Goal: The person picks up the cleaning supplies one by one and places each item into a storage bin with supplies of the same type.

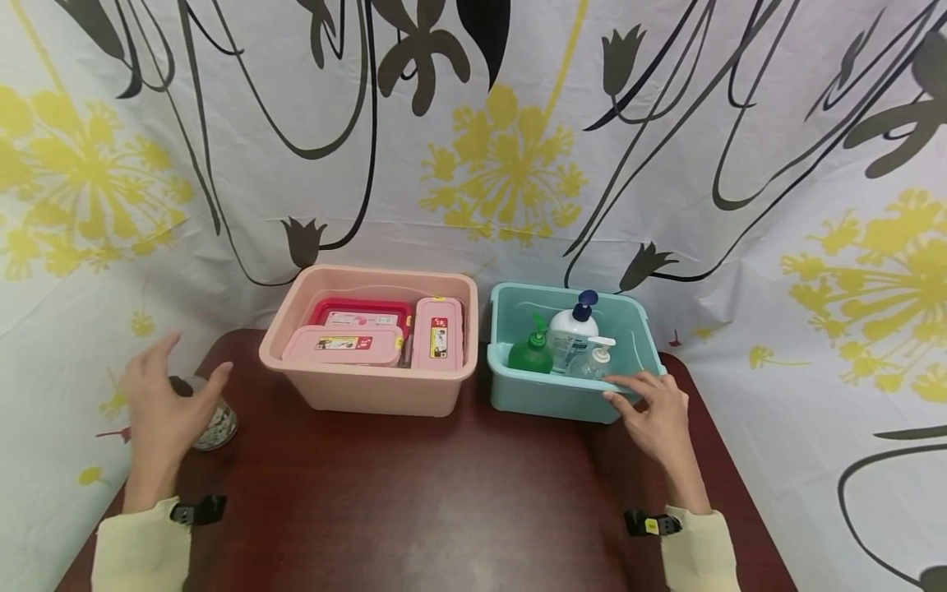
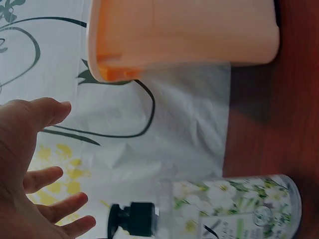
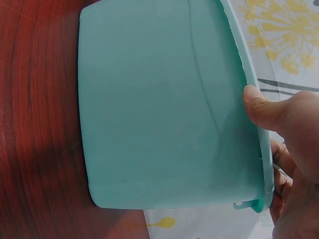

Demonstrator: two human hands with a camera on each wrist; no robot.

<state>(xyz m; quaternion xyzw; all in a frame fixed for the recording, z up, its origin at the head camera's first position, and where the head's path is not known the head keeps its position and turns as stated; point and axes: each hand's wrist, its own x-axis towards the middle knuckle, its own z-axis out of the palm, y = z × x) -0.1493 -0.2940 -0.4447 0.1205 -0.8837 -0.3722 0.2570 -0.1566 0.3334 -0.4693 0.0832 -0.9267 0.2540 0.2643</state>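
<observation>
My left hand [image 1: 164, 403] is raised at the left, thumb and fingers spread with nothing between them. Beside it stands a pump bottle [image 1: 219, 429], partly hidden by the hand; the left wrist view shows its black pump head and floral label [image 2: 234, 199]. My right hand [image 1: 657, 415] pinches the front rim of a teal plastic bin [image 1: 543, 398] near its right corner, thumb outside and fingers over the edge. Inside that bin are a green pump bottle [image 1: 530, 355], a white pump bottle [image 1: 571, 333] with a dark blue top and a small clear pump bottle [image 1: 592, 362].
Left of the teal bin, a pink bin [image 1: 377, 390] holds pink lidded boxes [image 1: 344, 345] and a red-rimmed one [image 1: 318, 311]. Both bins stand at the back of the dark wooden table [image 1: 422, 501], against a patterned white cloth [image 1: 444, 189] that also hangs at the sides.
</observation>
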